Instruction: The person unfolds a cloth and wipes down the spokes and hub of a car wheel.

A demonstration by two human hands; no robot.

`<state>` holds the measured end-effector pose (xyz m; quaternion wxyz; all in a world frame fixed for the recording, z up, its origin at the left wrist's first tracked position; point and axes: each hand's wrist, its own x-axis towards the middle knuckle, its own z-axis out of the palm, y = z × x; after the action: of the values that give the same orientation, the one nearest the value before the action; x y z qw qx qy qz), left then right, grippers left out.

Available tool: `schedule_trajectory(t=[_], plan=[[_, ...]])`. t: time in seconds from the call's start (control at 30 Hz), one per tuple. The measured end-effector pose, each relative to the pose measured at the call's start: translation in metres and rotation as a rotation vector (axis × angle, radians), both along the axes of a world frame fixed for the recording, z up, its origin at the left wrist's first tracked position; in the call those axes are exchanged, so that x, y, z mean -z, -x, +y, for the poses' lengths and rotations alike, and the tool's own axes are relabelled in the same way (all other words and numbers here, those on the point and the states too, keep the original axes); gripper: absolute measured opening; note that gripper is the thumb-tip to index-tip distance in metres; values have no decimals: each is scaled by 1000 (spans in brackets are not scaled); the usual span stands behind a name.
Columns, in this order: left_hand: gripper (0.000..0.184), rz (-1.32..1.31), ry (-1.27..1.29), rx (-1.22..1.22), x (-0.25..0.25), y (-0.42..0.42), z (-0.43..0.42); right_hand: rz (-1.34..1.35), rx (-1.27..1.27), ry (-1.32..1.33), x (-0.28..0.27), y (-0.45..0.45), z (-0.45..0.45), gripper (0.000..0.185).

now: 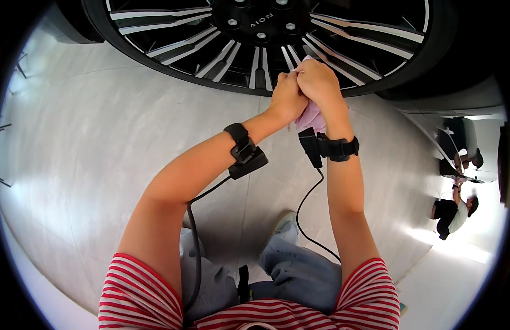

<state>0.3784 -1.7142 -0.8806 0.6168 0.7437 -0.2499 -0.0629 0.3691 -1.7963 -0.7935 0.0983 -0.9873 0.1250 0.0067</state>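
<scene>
A pink cloth [311,119] is bunched between my two hands and hangs down below them. My right hand [320,82] is closed on it, with a bit of pink showing at the fingertips against the spokes. My left hand [288,98] touches the right one and is also closed on the cloth; its fingertips are partly hidden. Both hands are at the lower part of a car wheel [215,65], which has black and silver spokes and "AION" on its hub. The tyre [227,88] curves just below the rim.
Each wrist carries a black strapped device [337,149] with a cable running back toward my body. Grey floor [112,126] lies under me. The car's side panel [453,99] is at the right, with people [455,212] farther off there.
</scene>
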Motion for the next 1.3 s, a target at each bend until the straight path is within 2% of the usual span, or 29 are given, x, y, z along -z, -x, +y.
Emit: schedule_trajectory(t=[0.13,0.2,0.27,0.4,0.5,0.53,0.57,0.63,0.67,0.77,0.8,0.9,0.93,1.03,1.13,1.23,1.3], plan=[[29,-7,38,-155,-18,2,8,-155,-12,-119,5,1,-3,28],[30,-62,78,-204,-27,-3,15,-237,-69,-284,4,-2,-3,27],[28,-146,6,-201,-32,-24,26,-300,-90,-434,10,-7,-8,29],[36,-231,31,-174,-44,-36,51,-496,-133,-325,14,4,9,32],[52,-448,156,-112,-52,-33,62,-618,-83,-227,5,17,9,41],[59,-507,113,-110,-53,-35,61,-724,-145,49,8,18,0,46],[58,-542,72,-99,-54,-32,59,-723,-141,155,10,20,-6,52],[56,-629,-27,-96,-54,-33,55,-792,-192,320,16,28,-19,60],[59,-752,-160,-101,-50,-35,53,-810,-191,373,30,28,-31,67],[65,-1109,-380,-24,-37,-39,40,-823,-150,556,42,40,-54,69],[67,-1149,-438,19,-37,-35,34,-807,-119,584,44,45,-61,70],[63,-1214,-473,122,-49,-21,10,-867,-33,539,58,63,-92,68],[59,-1247,-572,128,-53,-14,-6,-863,22,459,66,69,-103,67],[55,-1331,-458,68,-58,5,-66,-860,256,206,78,92,-121,66],[53,-1430,-625,2,-52,21,-88,-958,231,202,71,93,-124,63],[51,-1448,-677,21,-56,10,-69,-1003,171,192,75,92,-125,62],[53,-1500,-802,16,-57,3,-48,-1016,109,151,72,76,-119,62]])
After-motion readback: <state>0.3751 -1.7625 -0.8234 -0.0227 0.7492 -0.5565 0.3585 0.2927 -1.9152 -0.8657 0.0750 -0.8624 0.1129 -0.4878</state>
